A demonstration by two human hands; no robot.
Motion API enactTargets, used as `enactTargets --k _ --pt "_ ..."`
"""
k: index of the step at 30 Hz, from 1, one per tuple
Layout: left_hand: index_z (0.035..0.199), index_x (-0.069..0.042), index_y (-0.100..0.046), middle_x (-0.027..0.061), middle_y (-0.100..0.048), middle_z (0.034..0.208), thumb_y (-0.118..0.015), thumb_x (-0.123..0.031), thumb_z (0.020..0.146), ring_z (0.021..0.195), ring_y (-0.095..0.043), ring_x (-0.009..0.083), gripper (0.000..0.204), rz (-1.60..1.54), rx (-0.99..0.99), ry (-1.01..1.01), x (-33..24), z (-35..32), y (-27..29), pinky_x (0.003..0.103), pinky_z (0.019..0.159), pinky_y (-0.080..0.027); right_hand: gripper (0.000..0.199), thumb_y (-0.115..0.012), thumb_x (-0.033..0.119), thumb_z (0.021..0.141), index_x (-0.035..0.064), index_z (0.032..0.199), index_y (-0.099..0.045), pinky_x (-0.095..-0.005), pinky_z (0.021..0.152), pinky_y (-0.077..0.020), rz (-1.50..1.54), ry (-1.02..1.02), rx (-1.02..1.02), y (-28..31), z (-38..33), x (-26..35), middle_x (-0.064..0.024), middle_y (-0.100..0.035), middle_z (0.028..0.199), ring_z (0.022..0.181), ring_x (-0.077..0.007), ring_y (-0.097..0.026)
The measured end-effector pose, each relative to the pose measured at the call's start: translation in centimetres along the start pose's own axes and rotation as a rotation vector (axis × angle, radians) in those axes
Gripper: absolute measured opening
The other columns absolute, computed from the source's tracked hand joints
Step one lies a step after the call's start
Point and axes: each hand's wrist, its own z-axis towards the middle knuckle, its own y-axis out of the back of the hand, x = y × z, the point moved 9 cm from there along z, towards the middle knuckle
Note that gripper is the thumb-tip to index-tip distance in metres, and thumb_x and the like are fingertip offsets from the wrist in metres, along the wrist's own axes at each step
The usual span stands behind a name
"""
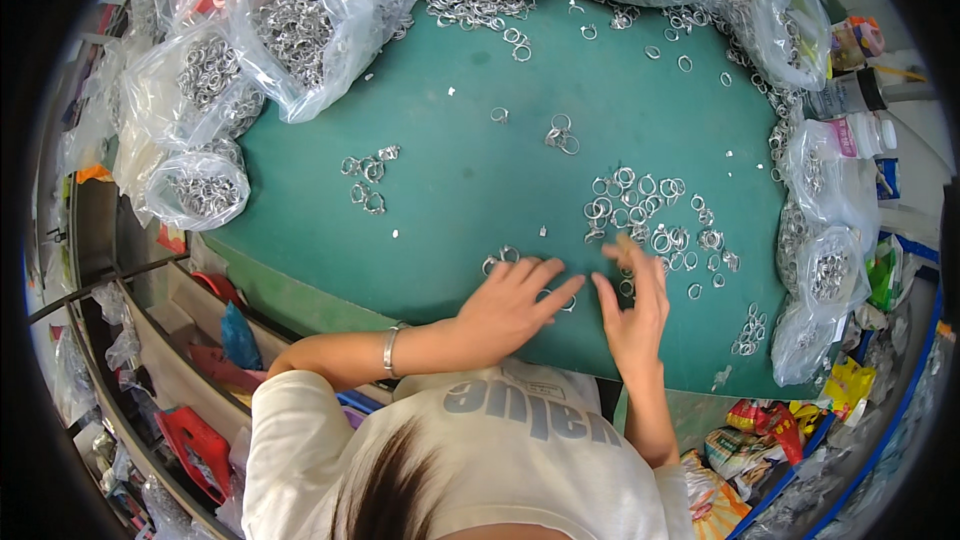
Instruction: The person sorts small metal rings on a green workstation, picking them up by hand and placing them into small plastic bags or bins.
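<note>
My left hand (512, 308), with a silver bangle (390, 348) on its wrist, lies low over the green tabletop with its fingers stretched out. A few silver rings (489, 266) show just beyond its knuckles, and another ring (568, 302) lies by its fingertips. To its right, my right hand (636, 312) reaches into the near edge of a loose pile of silver rings (640, 202). Its thumb stands apart from the fingers, whose tips are blurred by motion. I see nothing held in either hand.
Small ring groups (371, 170) lie left and far centre (562, 136); another (749, 332) lies at the right. Clear plastic bags of rings (300, 30) line the left, far and right edges (830, 270). Open drawers (215, 330) sit at lower left, with colourful packets (765, 420) at lower right.
</note>
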Motion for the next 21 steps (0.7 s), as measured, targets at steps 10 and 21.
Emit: enactTargets --k 10,21 --pt "0.111 0.004 -0.054 0.0162 -0.049 0.113 -0.054 0.000 0.070 0.100 -0.048 0.0294 0.041 -0.292 0.085 -0.167 -2.3 -0.4 -2.2 0.036 0.084 -0.043 0.036 -0.067 0.004 0.072 0.0058 0.107 -0.060 -0.0368 0.075 -0.0371 -0.320 0.135 -0.102 1.4 -0.5 0.1 -0.0055 -0.061 0.089 0.085 -0.0241 -0.052" --pt "0.125 0.000 -0.047 0.0132 -0.056 0.102 -0.064 0.001 0.079 0.085 -0.056 0.0229 0.049 -0.694 -0.191 0.326 1.4 0.2 2.1 0.032 0.071 -0.048 0.033 -0.067 -0.007 0.070 0.0008 0.101 -0.061 -0.0336 0.070 -0.0471 0.229 -0.047 0.042 -0.2 -0.5 1.3 -0.0097 -0.063 0.086 0.078 -0.0252 -0.058"
